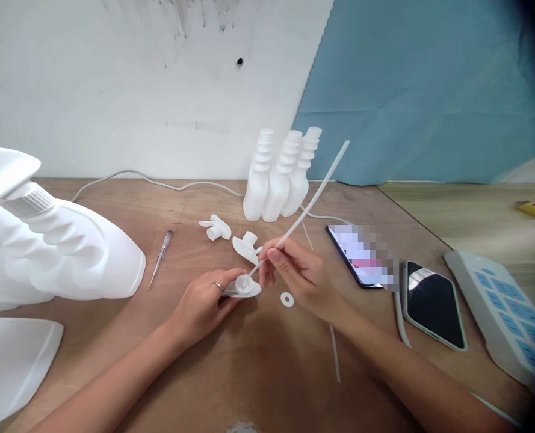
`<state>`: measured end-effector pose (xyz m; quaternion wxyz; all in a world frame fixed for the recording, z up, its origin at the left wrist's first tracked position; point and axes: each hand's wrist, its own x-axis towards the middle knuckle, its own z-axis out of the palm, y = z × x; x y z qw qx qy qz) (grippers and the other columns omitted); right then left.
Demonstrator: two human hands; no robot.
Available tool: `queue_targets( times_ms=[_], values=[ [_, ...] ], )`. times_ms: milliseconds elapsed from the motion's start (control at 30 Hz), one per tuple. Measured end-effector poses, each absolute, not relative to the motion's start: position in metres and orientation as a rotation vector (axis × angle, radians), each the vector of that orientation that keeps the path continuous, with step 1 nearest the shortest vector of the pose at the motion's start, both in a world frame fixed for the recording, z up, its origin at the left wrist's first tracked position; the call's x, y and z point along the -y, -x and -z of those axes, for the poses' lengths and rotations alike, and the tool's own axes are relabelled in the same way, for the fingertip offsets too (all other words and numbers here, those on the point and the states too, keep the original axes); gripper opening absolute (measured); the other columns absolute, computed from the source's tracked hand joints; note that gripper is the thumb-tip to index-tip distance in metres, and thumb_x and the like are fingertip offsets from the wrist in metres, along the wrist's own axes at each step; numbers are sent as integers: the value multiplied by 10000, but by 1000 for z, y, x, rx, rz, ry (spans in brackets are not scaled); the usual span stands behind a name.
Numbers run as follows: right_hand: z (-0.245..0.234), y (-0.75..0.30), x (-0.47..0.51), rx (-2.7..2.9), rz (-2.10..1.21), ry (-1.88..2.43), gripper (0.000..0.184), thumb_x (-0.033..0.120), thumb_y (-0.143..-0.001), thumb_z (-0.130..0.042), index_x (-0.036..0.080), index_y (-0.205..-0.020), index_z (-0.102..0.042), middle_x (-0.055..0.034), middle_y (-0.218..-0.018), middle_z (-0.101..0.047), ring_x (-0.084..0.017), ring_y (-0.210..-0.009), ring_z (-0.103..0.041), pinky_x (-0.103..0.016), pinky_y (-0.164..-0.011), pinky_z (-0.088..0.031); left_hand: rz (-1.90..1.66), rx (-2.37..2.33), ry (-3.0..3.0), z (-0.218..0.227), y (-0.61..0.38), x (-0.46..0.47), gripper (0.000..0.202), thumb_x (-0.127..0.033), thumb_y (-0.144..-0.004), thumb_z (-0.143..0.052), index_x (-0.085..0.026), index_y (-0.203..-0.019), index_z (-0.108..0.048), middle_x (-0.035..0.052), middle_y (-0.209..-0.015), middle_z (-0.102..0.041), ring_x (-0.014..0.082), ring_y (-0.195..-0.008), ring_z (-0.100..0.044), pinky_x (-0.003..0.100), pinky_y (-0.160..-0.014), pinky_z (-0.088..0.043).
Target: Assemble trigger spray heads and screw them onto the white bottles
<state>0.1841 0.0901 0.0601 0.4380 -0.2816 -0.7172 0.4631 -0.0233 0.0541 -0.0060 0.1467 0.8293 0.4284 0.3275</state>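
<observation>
My left hand (206, 300) is closed around a white spray-bottle trigger head (244, 287), whose round neck opening faces up. In my right hand (296, 273) a long, thin white dip tube (324, 183) is pinched between thumb and fingers. The tube slants up to the right, and its lower end meets the neck opening; how deep it sits I cannot tell. Just beyond my hands lie a second trigger head (244, 245) and a third trigger head (216, 228). A flat white washer ring (287, 299) rests below my right hand. Another thin tube (334, 353) lies partly under my right forearm.
Three white bottles (275, 183) without tops stand near the wall. Large white spray bottles (82, 252) lie at the left beside a screwdriver (161, 255). To the right are a lit phone (361, 255), a dark phone (432, 304), a power strip (502, 313) and a cable (147, 178).
</observation>
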Motion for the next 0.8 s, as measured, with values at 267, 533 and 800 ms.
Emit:
queue_targets(
  times_ms=[267, 533, 800],
  values=[
    [-59, -181, -93, 1959, -979, 700, 210, 290, -1019, -400, 195, -884, -530, 22, -657, -590, -98, -590, -582, -234, -591, -465, -920, -1228, -2380, 6, 25, -53, 379, -227, -912, -568, -227, -1275, -458, 69, -1122, -672, 199, -958, -644, 313, -802, -514],
    [-55, -177, -96, 2161, -768, 697, 139, 247, -984, -474, 188, -890, -557, -4, -751, -598, -115, -677, -563, -236, -638, -435, -946, -1215, -2386, 5, 24, -54, 431, -177, -893, -584, -234, -1296, -443, 65, -1126, -669, 204, -966, -645, 313, -799, -517],
    [-33, -174, -99, 2259, -666, 635, 182, 208, -980, -442, 180, -809, -495, -12, -728, -546, -123, -631, -487, -244, -589, -372, -955, -1221, -2260, 2, 23, -51, 263, -202, -895, -592, -233, -1152, -546, 23, -995, -688, 179, -865, -639, 276, -734, -492]
  ],
)
